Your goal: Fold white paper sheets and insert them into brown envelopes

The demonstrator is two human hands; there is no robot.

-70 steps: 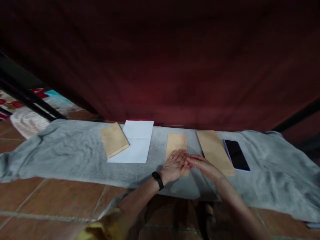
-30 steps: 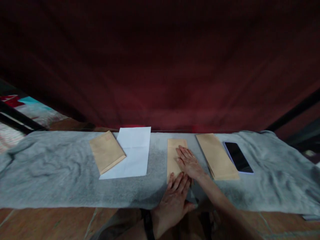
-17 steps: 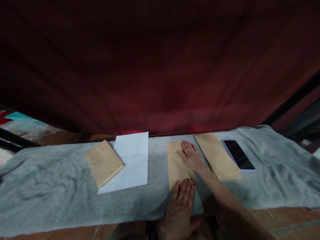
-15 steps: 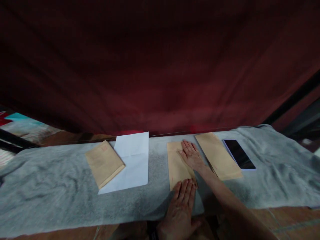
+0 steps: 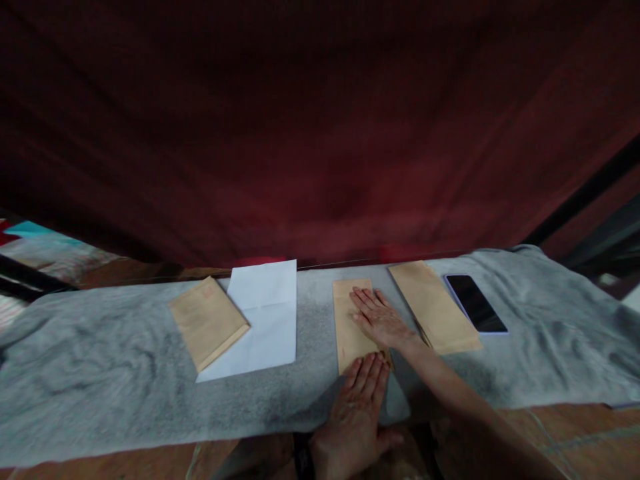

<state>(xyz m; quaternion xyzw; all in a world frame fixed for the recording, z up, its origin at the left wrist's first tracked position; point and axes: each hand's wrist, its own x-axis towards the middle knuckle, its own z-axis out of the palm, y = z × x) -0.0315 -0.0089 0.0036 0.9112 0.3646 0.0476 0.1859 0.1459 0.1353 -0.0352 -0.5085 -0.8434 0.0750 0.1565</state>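
1. Background: dark red curtain [image 5: 320, 200], its upper part lost in shadow. Grey cloth [image 5: 120, 360] covers a long, low surface; tiled floor [image 5: 575, 430] below, partly visible. Items at far left, turquoise [image 5: 33, 229] among them, are cut off and too blurred to identify.
2. Middle envelope [image 5: 353, 333], brown, lies flat on the cloth, long side running away from the person. Its right side and near end are partly covered by the hands; small reddish print visible near its lower left.
3. Right hand [image 5: 383, 323]: palm down on the envelope, fingers straight; contact without a grasp. Palm side hidden.
4. Left hand [image 5: 353, 420]: also flat, fingertips over the envelope's near edge, not curled round it. Dark wristband [image 5: 303, 457] cut off by the lower border.
5. Left envelope [image 5: 207, 320]: tilted, overlapping the white sheet [image 5: 273, 333] and hiding part of it. Reddish mark at its far corner; contents cannot be seen.
6. Right-hand envelopes [image 5: 435, 307]: layered edge at left, count unclear, insides not visible. Phone [image 5: 476, 303] just beside, screen dark.
7. Middle envelope: whether filled, cannot tell.
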